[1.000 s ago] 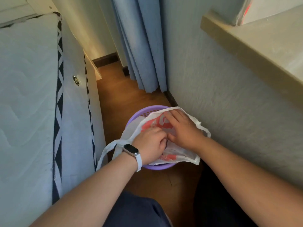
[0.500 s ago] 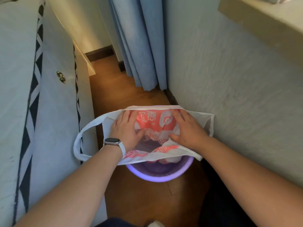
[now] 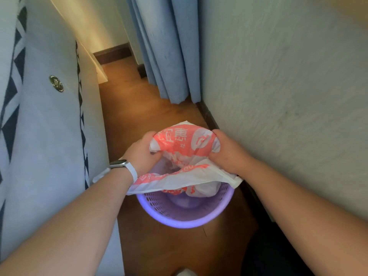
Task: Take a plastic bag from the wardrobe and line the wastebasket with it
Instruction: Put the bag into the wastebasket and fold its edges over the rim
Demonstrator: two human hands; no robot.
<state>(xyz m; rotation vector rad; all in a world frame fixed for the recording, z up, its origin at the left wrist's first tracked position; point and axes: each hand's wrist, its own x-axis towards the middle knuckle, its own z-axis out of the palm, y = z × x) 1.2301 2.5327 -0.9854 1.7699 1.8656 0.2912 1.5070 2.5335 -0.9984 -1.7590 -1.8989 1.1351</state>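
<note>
I am gripping the plastic bag (image 3: 185,148) in both hands, left hand (image 3: 142,153) and right hand (image 3: 227,154), over the far rim of the wastebasket (image 3: 185,220), and judging I should be spreading its mouth evenly before folding it over.

I've got one view only, the head camera, so nothing is shared with a second angle. It's sitting high and pitched steeply forward and down, looking along a narrow strip of wooden floor (image 3: 139,116). Wide lens: the mattress side (image 3: 45,136) bows in on the left, the wall (image 3: 278,96) leans in on the right. Both forearms enter from the bottom corners, close to the lens and large in frame. The left hand (image 3: 142,154) and right hand (image 3: 227,154) meet just below centre, over the purple wastebasket (image 3: 185,220), seen almost from straight above. Farther up the frame, a blue curtain (image 3: 169,56) marks the far end.
</note>
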